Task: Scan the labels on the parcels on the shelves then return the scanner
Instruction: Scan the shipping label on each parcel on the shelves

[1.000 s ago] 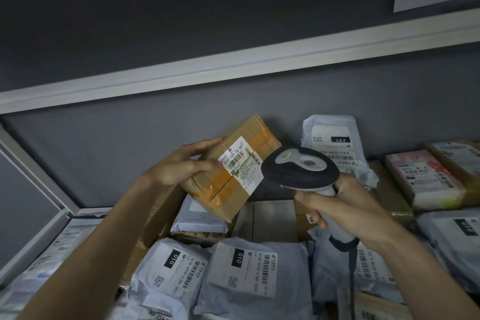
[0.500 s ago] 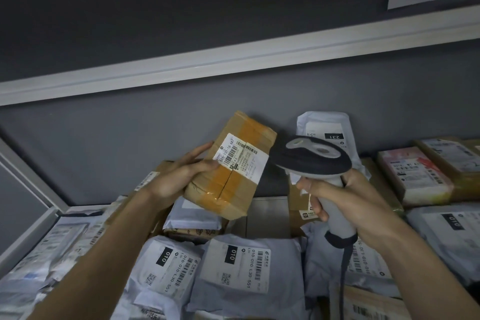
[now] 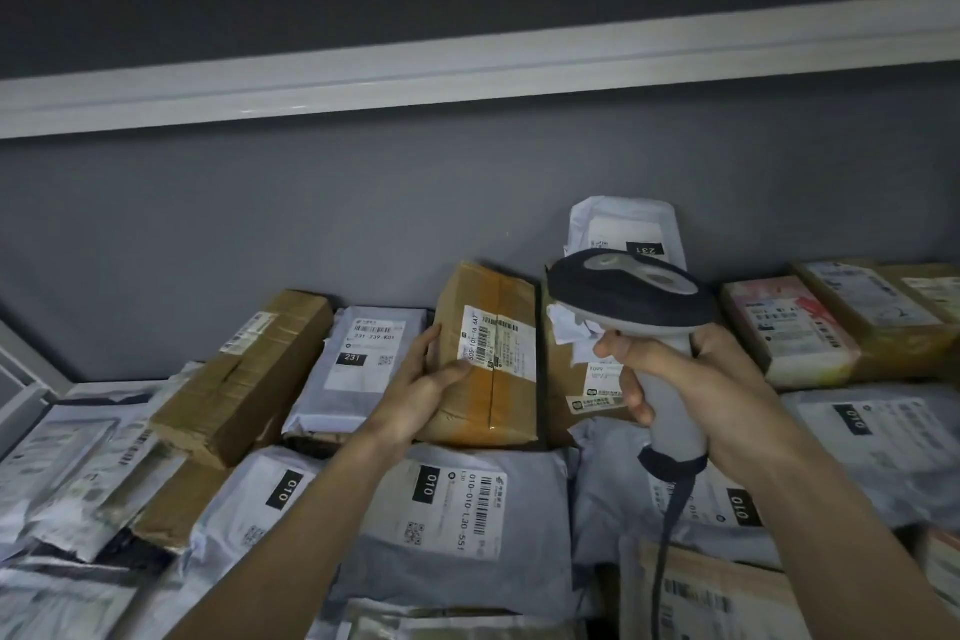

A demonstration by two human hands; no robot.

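My left hand (image 3: 423, 379) grips a brown taped cardboard box (image 3: 488, 359) by its left edge, thumb across the front below its white barcode label (image 3: 496, 343). The box stands nearly upright among the parcels at the back of the shelf. My right hand (image 3: 691, 390) holds the grey handle of a barcode scanner (image 3: 631, 296), whose dark head sits just right of the box's top. The scanner's black cable (image 3: 670, 525) hangs down from the handle.
The shelf is packed with parcels: a long brown box (image 3: 244, 374) at left, a grey mailer marked 231 (image 3: 358, 353), grey bags marked 010 (image 3: 447, 509) in front, more boxes (image 3: 789, 327) at right. A white shelf rail (image 3: 467, 73) runs overhead against the grey wall.
My left hand has lowered the brown box from a raised tilt to a near-upright stand among the parcels. The scanner stayed beside it, and the view shifted to show more parcels at left.
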